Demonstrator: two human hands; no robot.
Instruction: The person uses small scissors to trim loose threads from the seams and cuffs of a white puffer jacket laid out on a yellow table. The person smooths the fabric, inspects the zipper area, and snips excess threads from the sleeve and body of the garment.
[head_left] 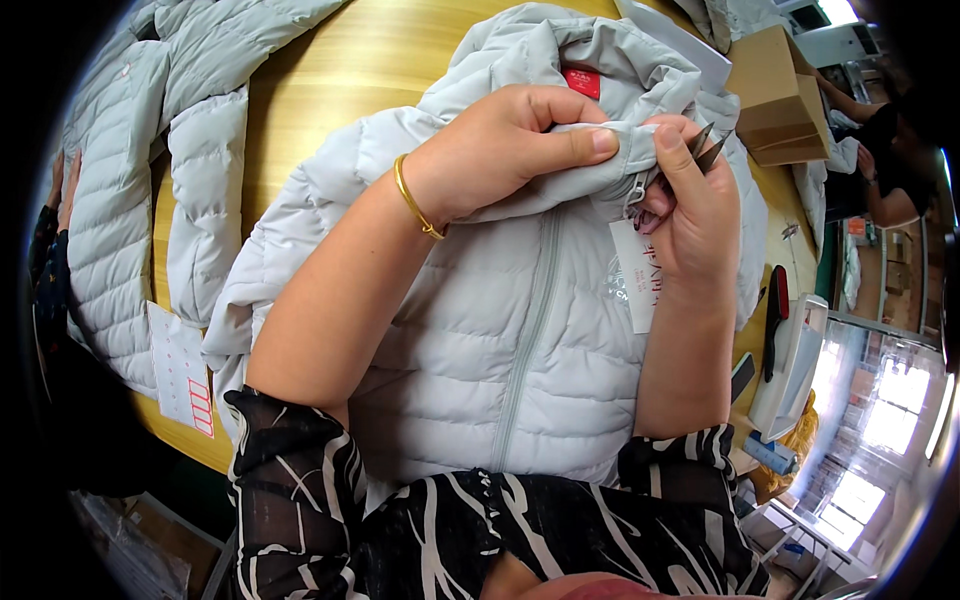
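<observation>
At the collar of the grey jacket (pixel 480 330) on the table (pixel 340 70), left hand (pixel 500 145) pinches fabric, right hand (pixel 695 210) grips small snips (pixel 706 148); probably thread trimming, needing careful aim.

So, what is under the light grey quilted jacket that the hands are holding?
The light grey quilted jacket lies on a yellow wooden table, bare beside it. Whatever is directly beneath the jacket is covered and cannot be seen.

Two grey jackets (pixel 520 330) (pixel 130 200) were laid on one table (pixel 340 70). One snips (pixel 705 150), one bracelet (pixel 415 200), one tag (pixel 638 275) and one box (pixel 780 95) were counted.
</observation>
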